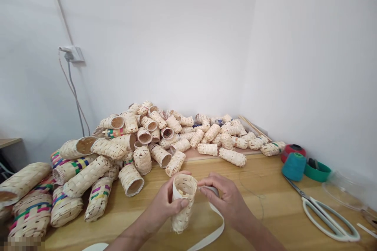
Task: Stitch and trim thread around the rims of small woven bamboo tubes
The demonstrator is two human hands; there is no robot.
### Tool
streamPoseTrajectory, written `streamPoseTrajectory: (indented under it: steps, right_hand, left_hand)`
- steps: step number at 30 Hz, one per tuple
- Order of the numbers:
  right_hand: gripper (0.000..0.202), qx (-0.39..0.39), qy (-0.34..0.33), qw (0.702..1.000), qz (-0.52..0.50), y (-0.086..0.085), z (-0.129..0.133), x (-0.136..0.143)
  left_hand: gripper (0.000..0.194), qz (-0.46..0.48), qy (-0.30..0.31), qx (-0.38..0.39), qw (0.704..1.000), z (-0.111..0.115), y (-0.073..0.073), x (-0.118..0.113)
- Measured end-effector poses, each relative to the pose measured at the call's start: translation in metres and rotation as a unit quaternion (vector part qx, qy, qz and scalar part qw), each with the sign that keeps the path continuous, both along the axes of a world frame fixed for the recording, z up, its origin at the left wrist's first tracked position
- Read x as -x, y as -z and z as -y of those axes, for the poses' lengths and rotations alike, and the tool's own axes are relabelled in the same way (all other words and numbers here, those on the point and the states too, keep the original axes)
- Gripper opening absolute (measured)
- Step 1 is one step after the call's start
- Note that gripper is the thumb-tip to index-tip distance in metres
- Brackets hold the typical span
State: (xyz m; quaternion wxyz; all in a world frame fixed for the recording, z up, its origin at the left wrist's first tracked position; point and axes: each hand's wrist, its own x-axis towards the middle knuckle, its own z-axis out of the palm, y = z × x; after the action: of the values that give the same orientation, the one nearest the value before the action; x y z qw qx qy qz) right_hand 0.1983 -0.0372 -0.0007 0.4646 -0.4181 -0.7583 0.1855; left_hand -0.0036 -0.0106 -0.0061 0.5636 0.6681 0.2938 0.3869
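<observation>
A small woven basket point(183, 215) stands upright with its open rim facing up. My left hand point(169, 200) is wrapped round its left side, thumb across the front. At the rim's right edge, my right hand point(225, 198) is closed in a pinch, thumb and forefinger together. A white flat ribbon point(216, 235) runs from under the right hand down to the table's front edge. Whether the ribbon is between those fingertips is hard to make out. A pale band, perhaps the same ribbon, goes round the basket's rim.
A large heap of woven baskets point(143, 160) fills the left and back of the wooden table point(218, 176). On the right lie scissors point(326, 215), a teal thread spool point(294, 166), a red spool point(295, 149), a green dish point(318, 172) and a clear plastic container point(344, 188).
</observation>
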Motion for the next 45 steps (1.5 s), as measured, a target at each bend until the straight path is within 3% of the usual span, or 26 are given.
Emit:
streamPoseTrajectory:
  steps: [12,17,21,45]
  right_hand:
    - [0.013,0.03,-0.019,0.999,-0.005,-0.004,0.003,0.0]
    - [0.033,0.064,0.018,0.997,-0.029,-0.001,0.0,-0.001]
    - [0.019,0.056,0.03,0.998,-0.01,-0.003,-0.001,-0.002]
    - [0.018,0.028,-0.013,0.999,-0.011,0.0,0.012,0.019]
  left_hand:
    - [0.068,-0.009,0.0,-0.01,1.0,-0.001,0.001,-0.002]
    - [0.065,-0.03,-0.028,-0.036,0.999,-0.002,0.0,-0.001]
    - [0.06,-0.042,-0.033,-0.048,0.997,-0.005,0.002,0.0]
    - [0.049,-0.036,-0.116,-0.065,0.991,-0.002,-0.006,-0.006]
